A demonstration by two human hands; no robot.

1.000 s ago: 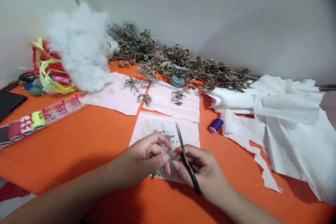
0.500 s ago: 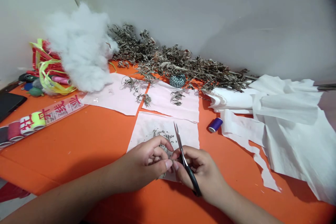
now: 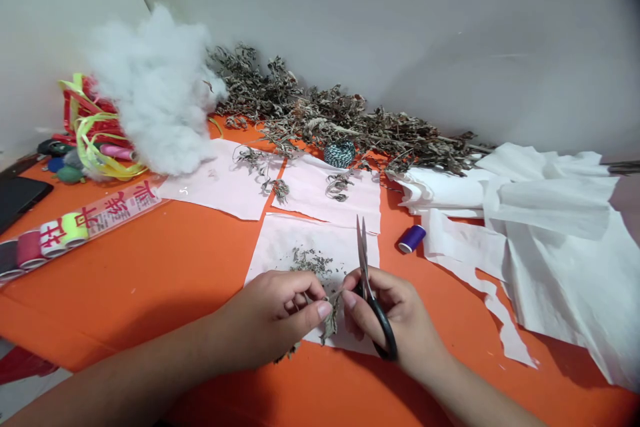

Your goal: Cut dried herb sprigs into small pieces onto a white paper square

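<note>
My left hand [image 3: 290, 310] is closed on a dried leaf sprig [image 3: 329, 323], grey-green and curled, hanging below its fingertips. My right hand [image 3: 387, 313] carries black-handled scissors [image 3: 369, 267], blades pointing away from me and slightly parted; its thumb and forefinger also pinch the end of the sprig. Both hands are over the near edge of a white cloth square [image 3: 270, 240]. Crushed leaf bits [image 3: 311, 261] lie on that cloth, just beyond my fingers. Part of the sprig is hidden behind my left hand.
Behind lie two more cloth pieces [image 3: 225, 177] with leaf sprigs, a ball of twine [image 3: 339, 154] and dried branches [image 3: 320, 113]. White stuffing [image 3: 155, 93], ribbons [image 3: 95, 133] and packaged thread spools [image 3: 75, 228] are left; a purple spool [image 3: 412, 239] and white fabric [image 3: 560, 267] right.
My hands have moved slightly apart, and more of the leaf sprig shows between them. The scissors have shifted right and stand more upright, with their blades a little wider apart.
</note>
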